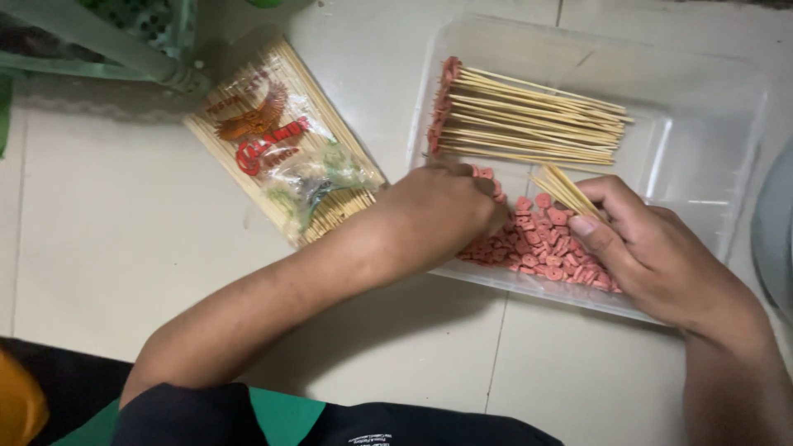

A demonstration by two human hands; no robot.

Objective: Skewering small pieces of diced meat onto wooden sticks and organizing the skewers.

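A clear plastic tray (710, 99) lies on the tiled floor. Inside it, a heap of small pink-red sausage slices (545, 244) sits along the near side. Several bamboo skewers (529, 120) with slices threaded on their left ends lie at the far side. My left hand (438, 215) reaches into the heap, fingers curled down among the slices; whether it holds one is hidden. My right hand (652, 248) grips a small bunch of bare skewers (563, 190), tips pointing up-left over the heap.
A clear printed bag of bamboo skewers (285, 140) lies left of the tray. A green plastic stool leg (124, 49) stands at the top left. A grey round object (776, 231) shows at the right edge.
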